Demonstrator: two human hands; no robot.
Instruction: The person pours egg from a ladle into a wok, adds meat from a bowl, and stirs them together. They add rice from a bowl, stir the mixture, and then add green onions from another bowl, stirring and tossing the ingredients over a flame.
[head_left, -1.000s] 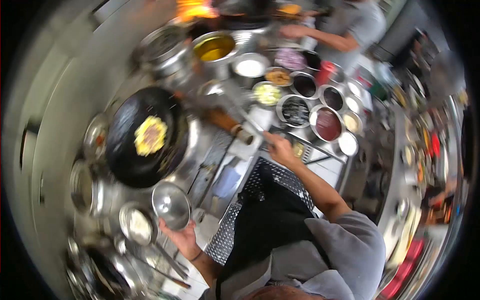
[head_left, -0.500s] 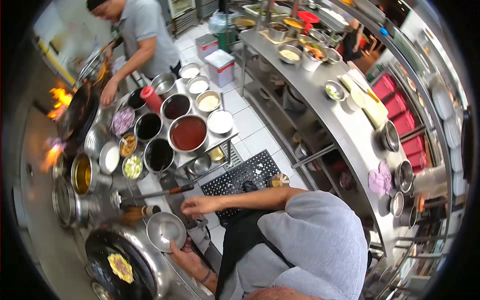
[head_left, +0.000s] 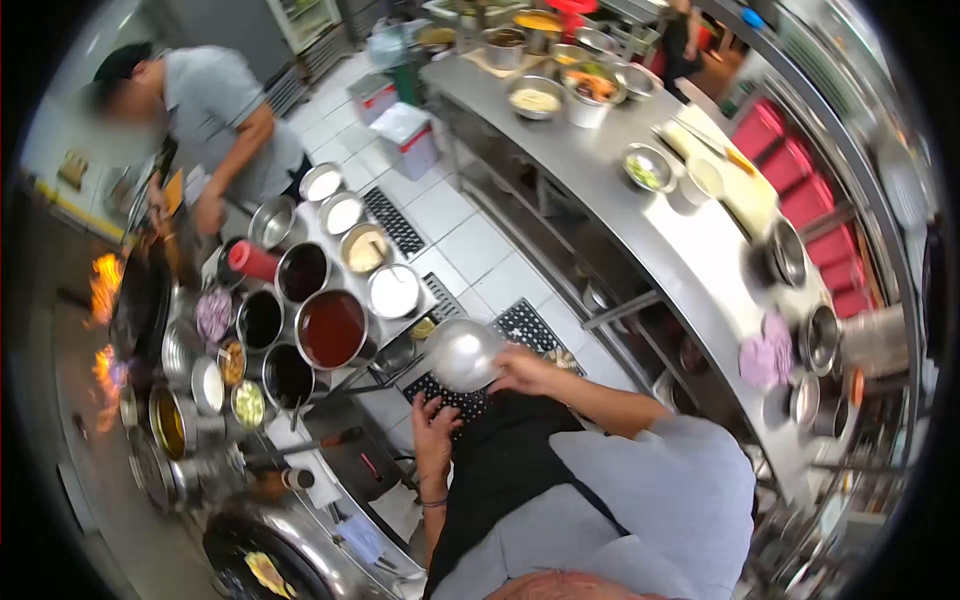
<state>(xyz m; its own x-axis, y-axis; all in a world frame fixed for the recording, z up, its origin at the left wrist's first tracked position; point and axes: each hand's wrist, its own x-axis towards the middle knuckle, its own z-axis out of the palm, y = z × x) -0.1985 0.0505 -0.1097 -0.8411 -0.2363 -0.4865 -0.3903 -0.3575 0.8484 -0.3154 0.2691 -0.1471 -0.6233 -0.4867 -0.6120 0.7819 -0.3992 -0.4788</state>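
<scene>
Right hand (head_left: 522, 370) curls around the rim of a steel bowl (head_left: 463, 353), fingers closed on its far edge, so the bowl hangs tilted in the air in front of the apron, above the black floor mat (head_left: 520, 325) and just beside the sauce pots (head_left: 330, 328); left hand (head_left: 436, 418) rests half open, fingers spread, against the apron and holds nothing. Judged risk: a one-edge grip on a smooth tilted bowl could slip, dropping it onto the mat or knocking the nearest pot. A co-worker's hand (head_left: 209, 212) works at the far wok, flames (head_left: 104, 285) close by.
</scene>
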